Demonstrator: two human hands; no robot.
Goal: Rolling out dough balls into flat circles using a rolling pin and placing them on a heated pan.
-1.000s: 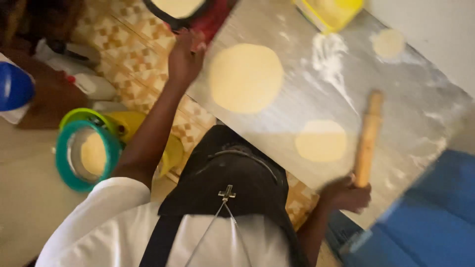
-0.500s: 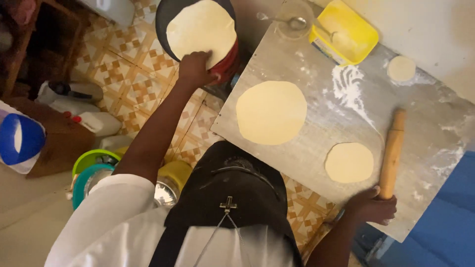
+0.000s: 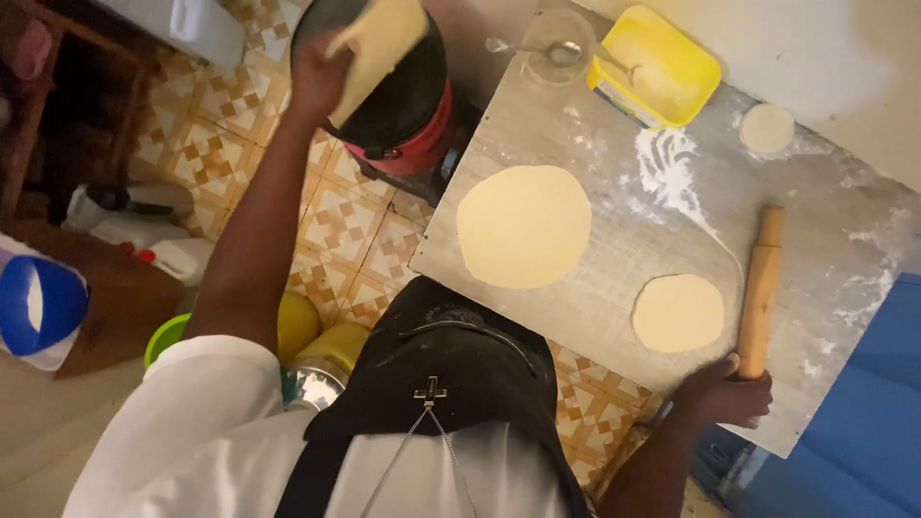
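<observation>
Your left hand [image 3: 317, 77] grips a flatbread [image 3: 379, 43], lifted and tilted over the pan [image 3: 403, 96], which sits off the table's [image 3: 595, 307] left edge. Your right hand [image 3: 729, 393] clasps the pin's [image 3: 761, 288] near end; pin runs away from you. Two dough discs [image 3: 523, 225] lie between the hands.

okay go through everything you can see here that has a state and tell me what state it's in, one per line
left hand: raised over the pan, gripping a flatbread
flatbread: lifted, tilted on edge
pan: on the red stove, mostly bare
large dough round: rolled flat, lying on the table
small dough round: rolled thicker, beside the pin
dough ball: unrolled
rolling pin: lying on the table, end held
right hand: closed on the rolling pin's end
yellow tub: open
</observation>
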